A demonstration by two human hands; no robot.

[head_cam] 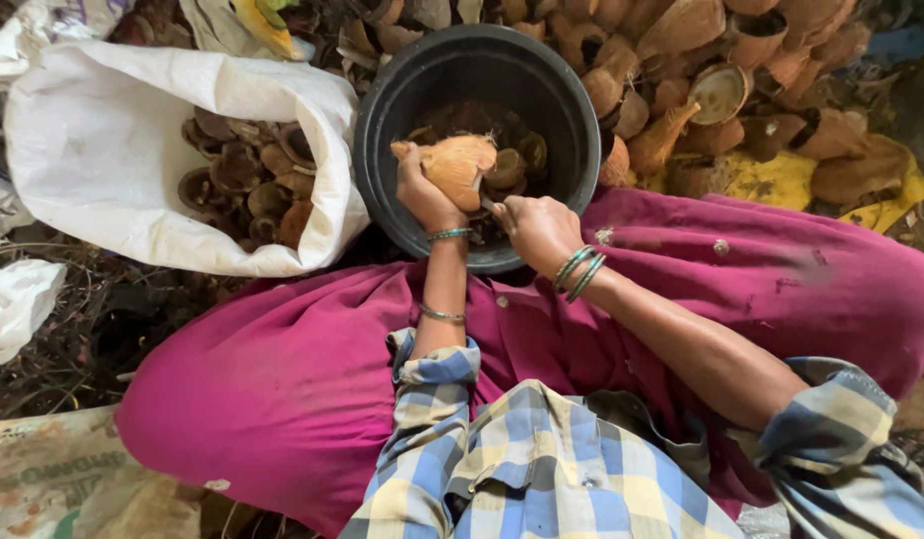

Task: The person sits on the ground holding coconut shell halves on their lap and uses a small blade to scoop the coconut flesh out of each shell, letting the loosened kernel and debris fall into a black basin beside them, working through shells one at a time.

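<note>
While the left hand (pixel 425 195) is clenching a coconut shell half (pixel 460 165) over the black tub (pixel 382 120), the right hand (pixel 538 228) is gripping a small tool (pixel 490 207), mostly hidden, pressed against the shell's lower edge. Shell pieces are lying inside the tub beneath the hands. A white sack (pixel 102 150) of shells is sitting just left of the tub; a heap of husks (pixel 701 90) is crowding its right side.

One head-worn camera looks steeply down, close over the person's lap, facing forward onto the round black plastic tub (pixel 382 120) just beyond the knees.
</note>
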